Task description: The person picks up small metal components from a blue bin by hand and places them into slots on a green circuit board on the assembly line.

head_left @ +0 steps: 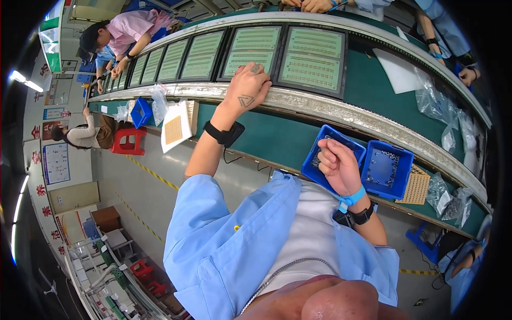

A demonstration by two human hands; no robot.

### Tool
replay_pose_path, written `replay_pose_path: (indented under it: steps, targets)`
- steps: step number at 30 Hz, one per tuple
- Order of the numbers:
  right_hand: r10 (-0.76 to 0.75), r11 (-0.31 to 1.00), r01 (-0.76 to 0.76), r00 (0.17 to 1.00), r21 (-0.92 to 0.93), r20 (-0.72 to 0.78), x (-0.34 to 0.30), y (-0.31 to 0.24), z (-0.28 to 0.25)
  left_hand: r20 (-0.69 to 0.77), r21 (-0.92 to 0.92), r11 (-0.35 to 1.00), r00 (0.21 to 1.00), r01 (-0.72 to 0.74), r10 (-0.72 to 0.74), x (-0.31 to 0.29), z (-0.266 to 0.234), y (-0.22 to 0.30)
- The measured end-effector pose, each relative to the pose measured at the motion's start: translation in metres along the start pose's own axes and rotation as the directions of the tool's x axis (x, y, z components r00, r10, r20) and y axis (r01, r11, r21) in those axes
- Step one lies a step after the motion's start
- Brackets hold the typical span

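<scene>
My left hand (247, 89), with a black band at its wrist, reaches over the conveyor's near rail to the edge of a black tray holding green circuit boards (250, 48). Its fingers are curled down and closed; their tips are hidden under the hand. To its right lies another framed tray of green boards (312, 58) with rows of small parts. My right hand (339, 166), wearing a blue wrist strap, is held above a blue bin (311, 166) of small metal parts. Its fingers are curled in, and what they hold cannot be made out.
A second blue bin (388, 169) of small parts stands beside the first, next to a tan perforated board (415, 185) and plastic bags (458, 205). The metal rail (368, 120) runs along the green conveyor. Co-workers' hands (121, 68) are at the far left, others across the line.
</scene>
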State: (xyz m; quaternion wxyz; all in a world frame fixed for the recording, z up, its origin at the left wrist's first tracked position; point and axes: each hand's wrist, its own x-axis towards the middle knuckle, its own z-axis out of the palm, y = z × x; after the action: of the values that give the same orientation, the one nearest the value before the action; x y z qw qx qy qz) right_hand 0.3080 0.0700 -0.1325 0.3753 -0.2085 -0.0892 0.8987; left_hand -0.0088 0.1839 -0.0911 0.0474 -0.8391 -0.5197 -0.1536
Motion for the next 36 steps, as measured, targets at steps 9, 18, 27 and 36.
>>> replay_pose_path:
  steps: [9, 18, 27, 36]
  targets:
    - [-0.018, 1.000, 0.017, 1.000, 0.009, 0.014, 0.004, 0.004, -0.012, 0.069, -0.108, 0.974, 0.976, -0.197, 0.205, 0.033, 0.029, 0.057]
    - [-0.139, 0.983, 0.143, 0.989, 0.114, -0.047, -0.006, -0.014, -0.034, 0.024, -0.125, 0.941, 0.947, -0.316, 0.321, 0.071, 0.050, 0.114]
    - [-0.234, 0.951, 0.223, 0.972, 0.214, 0.024, -0.057, -0.068, -0.077, -0.050, -0.348, 0.787, 0.849, -0.509, 0.526, 0.052, 0.043, 0.260]
    - [-0.251, 0.957, 0.252, 0.968, 0.147, -0.020, -0.101, -0.077, -0.065, -0.014, -0.354, 0.761, 0.816, -0.544, 0.577, 0.054, 0.039, 0.305]
